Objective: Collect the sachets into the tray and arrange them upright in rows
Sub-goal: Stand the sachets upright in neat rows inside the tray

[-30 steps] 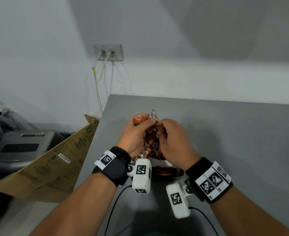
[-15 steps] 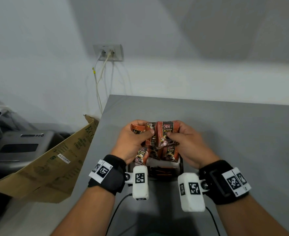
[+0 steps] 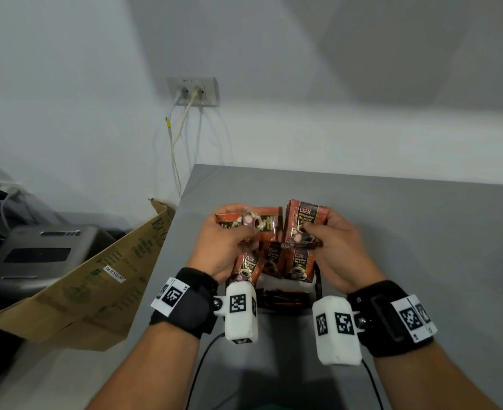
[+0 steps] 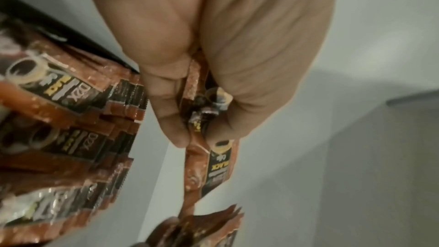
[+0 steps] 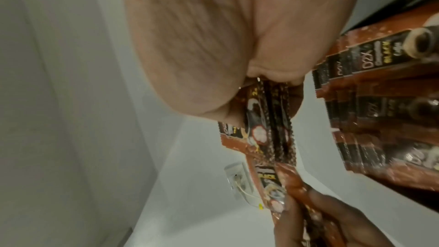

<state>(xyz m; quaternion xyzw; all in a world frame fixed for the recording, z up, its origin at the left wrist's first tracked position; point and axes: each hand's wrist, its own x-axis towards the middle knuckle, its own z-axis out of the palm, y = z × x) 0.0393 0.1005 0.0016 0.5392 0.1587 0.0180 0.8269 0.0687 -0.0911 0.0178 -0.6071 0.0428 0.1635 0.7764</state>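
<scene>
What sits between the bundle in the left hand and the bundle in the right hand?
In the head view, between the left hand's bundle and the right hand's bundle, one more upright sachet shows, and below the gap, sachets standing in the tray.

Around the worktop: wall, socket, carton, machine

A grey table (image 3: 422, 232) spreads out beyond and to the right of the right hand (image 3: 342, 253), meeting a plain white wall (image 3: 303, 84). Up past the left hand (image 3: 226, 247), a wall socket (image 3: 193, 91) has two white cables (image 3: 174, 149) plugged in, hanging down behind the table's far left corner. Left of that hand, off the table edge, a flattened cardboard box (image 3: 96, 285) with green print leans against the table, and further left sits a grey machine (image 3: 37, 255) with a dark panel. Nearer than the left hand, a thin black cord (image 3: 202, 359) trails across the table.
</scene>
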